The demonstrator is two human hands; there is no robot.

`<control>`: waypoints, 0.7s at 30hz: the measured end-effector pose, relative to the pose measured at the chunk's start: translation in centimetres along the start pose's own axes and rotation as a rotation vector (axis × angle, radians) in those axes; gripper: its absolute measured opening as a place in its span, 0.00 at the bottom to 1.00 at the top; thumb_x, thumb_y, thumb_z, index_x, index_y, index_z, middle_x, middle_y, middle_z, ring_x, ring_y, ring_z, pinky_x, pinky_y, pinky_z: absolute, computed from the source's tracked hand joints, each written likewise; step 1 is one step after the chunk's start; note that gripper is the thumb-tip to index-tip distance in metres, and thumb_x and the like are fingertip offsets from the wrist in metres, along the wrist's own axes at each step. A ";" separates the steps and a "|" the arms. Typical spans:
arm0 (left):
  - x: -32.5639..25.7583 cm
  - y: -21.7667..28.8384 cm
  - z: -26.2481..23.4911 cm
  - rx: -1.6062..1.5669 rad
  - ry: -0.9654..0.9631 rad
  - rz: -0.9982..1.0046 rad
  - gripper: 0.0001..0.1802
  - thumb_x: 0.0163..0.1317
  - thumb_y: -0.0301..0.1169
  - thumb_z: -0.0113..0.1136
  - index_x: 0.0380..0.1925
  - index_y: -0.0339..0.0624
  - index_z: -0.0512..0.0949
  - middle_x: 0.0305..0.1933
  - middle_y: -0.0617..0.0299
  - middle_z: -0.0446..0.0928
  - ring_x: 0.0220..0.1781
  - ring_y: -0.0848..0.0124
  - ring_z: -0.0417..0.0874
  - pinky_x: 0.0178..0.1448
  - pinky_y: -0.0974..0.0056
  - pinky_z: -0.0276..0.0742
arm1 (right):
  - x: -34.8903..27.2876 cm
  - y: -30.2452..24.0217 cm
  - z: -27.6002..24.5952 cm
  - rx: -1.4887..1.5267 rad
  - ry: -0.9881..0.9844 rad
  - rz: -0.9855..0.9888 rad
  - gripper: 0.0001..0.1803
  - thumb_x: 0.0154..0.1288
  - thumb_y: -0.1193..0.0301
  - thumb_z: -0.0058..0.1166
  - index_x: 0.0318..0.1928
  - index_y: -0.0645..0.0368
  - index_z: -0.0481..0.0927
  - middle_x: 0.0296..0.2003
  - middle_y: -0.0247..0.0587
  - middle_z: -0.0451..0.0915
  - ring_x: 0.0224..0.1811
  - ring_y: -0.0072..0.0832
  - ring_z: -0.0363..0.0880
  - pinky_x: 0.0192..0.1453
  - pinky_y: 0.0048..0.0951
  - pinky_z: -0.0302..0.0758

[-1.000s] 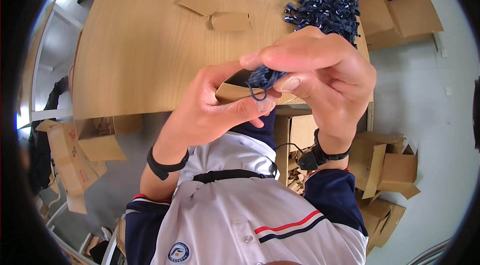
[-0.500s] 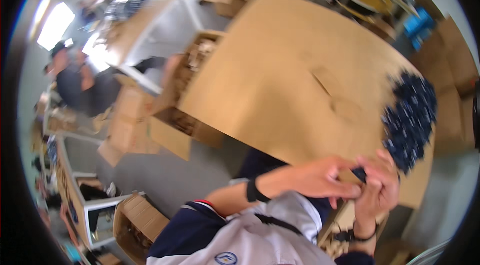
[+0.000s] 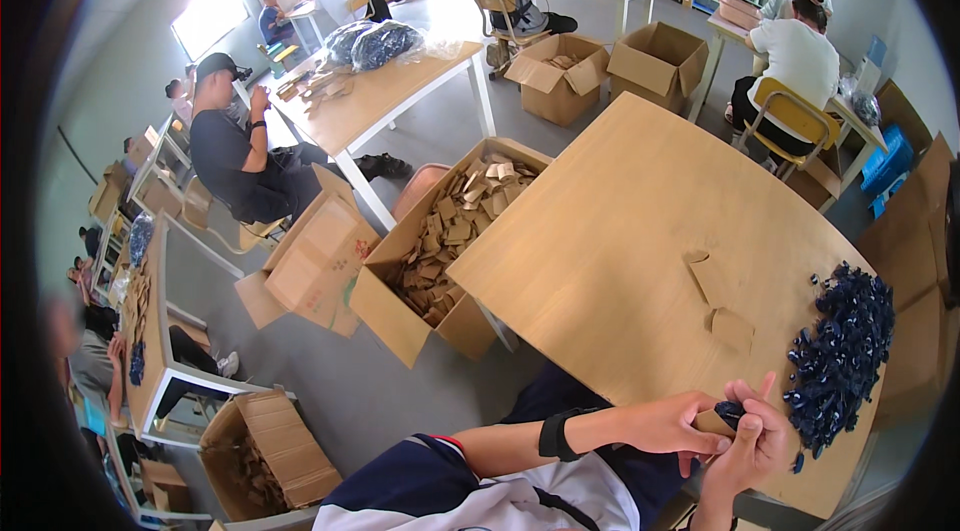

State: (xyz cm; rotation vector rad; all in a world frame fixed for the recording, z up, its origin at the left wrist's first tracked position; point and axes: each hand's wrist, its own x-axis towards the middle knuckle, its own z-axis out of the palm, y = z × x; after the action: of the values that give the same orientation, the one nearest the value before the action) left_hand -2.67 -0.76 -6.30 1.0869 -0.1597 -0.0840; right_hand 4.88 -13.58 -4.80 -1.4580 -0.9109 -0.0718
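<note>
My left hand (image 3: 672,423) and my right hand (image 3: 752,443) meet at the near edge of the wooden table (image 3: 620,231). Together they pinch a small brown cardboard piece (image 3: 714,422) with a dark blue part (image 3: 732,413) pressed against it. A heap of dark blue small parts (image 3: 840,356) lies on the table just right of my hands. Two flat brown cardboard pieces (image 3: 720,303) lie on the table beyond them.
An open carton full of brown cardboard pieces (image 3: 450,241) stands on the floor left of the table, with another open carton (image 3: 310,266) beside it and one more (image 3: 265,456) nearer me. Other people sit at tables farther back and to the left.
The view has swung up and left, from my hands close-up over the table to the wider room. My hands stay joined on the cardboard piece and blue part, now low in the picture.
</note>
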 end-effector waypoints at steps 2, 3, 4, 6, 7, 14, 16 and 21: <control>-0.1 -0.3 -0.4 0.005 0.021 0.004 0.20 0.67 0.41 0.60 0.48 0.34 0.74 0.32 0.62 0.80 0.26 0.72 0.84 0.31 0.71 0.80 | -0.6 1.0 0.4 0.064 -0.019 0.015 0.13 0.73 0.65 0.48 0.40 0.65 0.75 0.40 0.57 0.83 0.46 0.39 0.83 0.76 0.56 0.53; -0.2 -0.5 -0.6 -0.005 0.045 0.028 0.21 0.67 0.41 0.61 0.48 0.34 0.74 0.32 0.61 0.80 0.26 0.73 0.84 0.31 0.71 0.80 | -0.3 1.0 0.4 0.067 -0.016 0.011 0.13 0.73 0.65 0.48 0.40 0.65 0.75 0.40 0.57 0.83 0.46 0.39 0.83 0.76 0.56 0.53; -0.4 -0.6 -0.8 -0.019 0.070 0.051 0.21 0.67 0.42 0.61 0.48 0.34 0.74 0.33 0.60 0.81 0.27 0.73 0.84 0.32 0.71 0.80 | 0.0 0.8 0.1 -0.071 -0.107 -0.099 0.13 0.72 0.66 0.49 0.41 0.65 0.77 0.42 0.55 0.83 0.48 0.40 0.82 0.75 0.57 0.53; -0.7 0.1 -1.3 -0.002 0.058 0.008 0.20 0.66 0.40 0.61 0.47 0.34 0.74 0.33 0.60 0.80 0.27 0.73 0.84 0.32 0.71 0.80 | 1.0 -0.5 -0.1 -0.207 -0.197 -0.213 0.12 0.71 0.67 0.50 0.41 0.65 0.79 0.44 0.53 0.83 0.50 0.41 0.81 0.75 0.57 0.54; -0.7 0.3 -1.5 0.010 0.040 -0.037 0.18 0.66 0.38 0.61 0.47 0.34 0.75 0.33 0.60 0.80 0.28 0.73 0.84 0.32 0.72 0.80 | 1.6 -1.9 -0.2 -0.368 -0.250 -0.283 0.10 0.67 0.69 0.53 0.40 0.64 0.80 0.43 0.50 0.83 0.50 0.40 0.80 0.74 0.57 0.55; -0.7 -2.0 -2.8 0.177 0.062 0.014 0.09 0.64 0.30 0.59 0.40 0.35 0.77 0.32 0.61 0.80 0.26 0.74 0.83 0.30 0.71 0.79 | 2.2 -4.4 -0.5 -0.523 -0.459 -0.157 0.11 0.52 0.81 0.62 0.39 0.63 0.82 0.31 0.43 0.83 0.35 0.35 0.82 0.72 0.59 0.60; -0.7 -2.4 -2.7 0.138 0.061 0.025 0.09 0.64 0.30 0.60 0.39 0.34 0.78 0.31 0.60 0.80 0.26 0.73 0.83 0.29 0.71 0.79 | 1.3 -3.4 -1.6 -0.503 -0.549 -0.022 0.10 0.60 0.78 0.59 0.44 0.63 0.82 0.37 0.44 0.83 0.41 0.37 0.81 0.62 0.46 0.67; -0.8 -3.2 -1.9 0.260 0.021 -0.065 0.12 0.64 0.31 0.62 0.40 0.33 0.78 0.31 0.58 0.81 0.26 0.72 0.84 0.29 0.70 0.79 | 0.6 -4.4 -2.7 -0.458 -0.602 0.205 0.11 0.60 0.78 0.61 0.45 0.63 0.82 0.38 0.46 0.85 0.39 0.37 0.84 0.44 0.31 0.78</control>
State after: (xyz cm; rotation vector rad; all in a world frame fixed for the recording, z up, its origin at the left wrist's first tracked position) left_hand -3.14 -0.49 -10.05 1.3517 -0.1183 -0.1121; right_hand 4.17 -16.38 -0.51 -2.0473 -1.2751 0.3498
